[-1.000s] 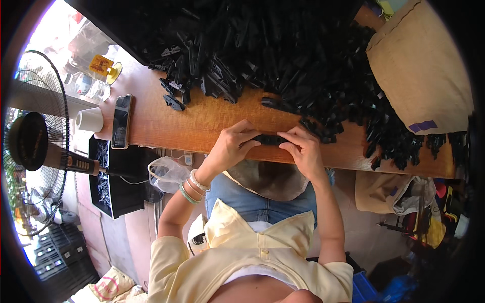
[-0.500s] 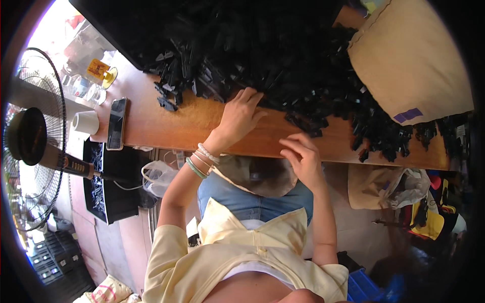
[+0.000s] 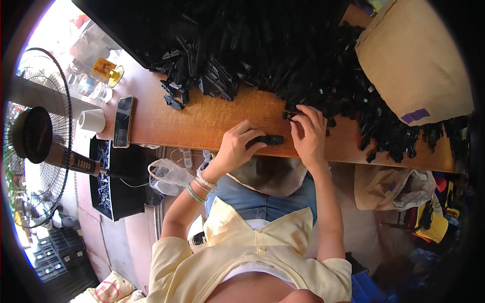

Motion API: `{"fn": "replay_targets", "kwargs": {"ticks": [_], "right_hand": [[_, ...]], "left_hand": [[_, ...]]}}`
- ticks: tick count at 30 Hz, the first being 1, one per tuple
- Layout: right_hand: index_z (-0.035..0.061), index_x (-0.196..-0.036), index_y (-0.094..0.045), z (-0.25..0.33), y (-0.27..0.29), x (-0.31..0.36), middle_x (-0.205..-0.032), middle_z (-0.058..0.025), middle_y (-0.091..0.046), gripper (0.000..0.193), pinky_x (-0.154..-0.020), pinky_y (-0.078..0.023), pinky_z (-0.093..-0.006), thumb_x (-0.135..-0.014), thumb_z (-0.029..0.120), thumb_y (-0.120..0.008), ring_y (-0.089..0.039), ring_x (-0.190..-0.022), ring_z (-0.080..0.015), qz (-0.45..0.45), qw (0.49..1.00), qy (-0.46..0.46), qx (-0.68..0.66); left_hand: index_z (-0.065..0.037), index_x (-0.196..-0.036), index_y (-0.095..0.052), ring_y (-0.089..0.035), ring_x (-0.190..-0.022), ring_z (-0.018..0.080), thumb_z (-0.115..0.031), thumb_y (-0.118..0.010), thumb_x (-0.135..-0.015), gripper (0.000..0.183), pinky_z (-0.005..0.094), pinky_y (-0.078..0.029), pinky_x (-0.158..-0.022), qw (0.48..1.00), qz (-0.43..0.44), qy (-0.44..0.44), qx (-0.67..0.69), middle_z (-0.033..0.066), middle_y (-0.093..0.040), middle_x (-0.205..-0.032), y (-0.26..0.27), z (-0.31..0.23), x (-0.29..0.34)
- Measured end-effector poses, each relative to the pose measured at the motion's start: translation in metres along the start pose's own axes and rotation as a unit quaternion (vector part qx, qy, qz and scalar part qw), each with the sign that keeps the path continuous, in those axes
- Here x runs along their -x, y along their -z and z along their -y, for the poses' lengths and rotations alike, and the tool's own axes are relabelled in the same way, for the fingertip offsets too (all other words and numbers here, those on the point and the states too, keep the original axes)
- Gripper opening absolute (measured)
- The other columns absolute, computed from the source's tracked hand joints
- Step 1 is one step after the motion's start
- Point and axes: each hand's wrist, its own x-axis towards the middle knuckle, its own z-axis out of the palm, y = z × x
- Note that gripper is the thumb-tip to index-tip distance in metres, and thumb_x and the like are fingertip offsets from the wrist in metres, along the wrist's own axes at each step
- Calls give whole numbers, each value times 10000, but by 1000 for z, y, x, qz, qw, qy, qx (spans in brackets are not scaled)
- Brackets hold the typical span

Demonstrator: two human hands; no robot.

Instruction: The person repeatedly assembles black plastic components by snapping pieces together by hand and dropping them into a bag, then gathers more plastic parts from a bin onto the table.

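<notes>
My left hand (image 3: 239, 145) is closed on a slim, dark, rounded plastic piece (image 3: 272, 140), which points right just above the table's near edge. To its right, my right hand (image 3: 311, 132) has its thumb and fingertips brought together at a small black plastic part (image 3: 289, 114), at the front fringe of the heap. Its fingers partly cover that part. Many more black plastic parts (image 3: 283, 65) lie piled across the far side of the wooden table (image 3: 197, 121).
A phone (image 3: 123, 121) and a white cup (image 3: 92, 121) are at the table's left end, beside a fan (image 3: 35, 136). A large tan sack (image 3: 414, 60) stands on the right. Below the table hang a clear plastic bag (image 3: 169, 174) and a black crate (image 3: 121, 182).
My left hand has drawn back from the heap toward the near edge and now holds the dark piece. My right hand has moved up to the small part at the heap's fringe.
</notes>
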Motion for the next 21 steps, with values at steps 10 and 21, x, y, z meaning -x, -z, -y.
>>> {"fn": "replay_targets", "kwargs": {"ticks": [10,21], "right_hand": [[53,-1201,-609,17,15,26,-787,-9,-584,223,-575,-419,-190,-1013,75,-490,-521,-628,-63,80,824,-332,-452],[-1,-1099,-696,10,24,17,-829,-80,-629,280,-560,-443,-274,-823,24,-737,-556,-601,-135,183,940,-153,-246]], "left_hand": [[-41,-950,-693,-622,-814,295,-94,-779,-720,251,382,-519,-694,999,-19,-27,-5,95,-603,-904,-4,6,1],[-2,-975,-713,-634,-827,287,-35,-776,-705,279,366,-519,-713,1000,-11,-16,1,110,-632,-936,-1,3,0]]}}
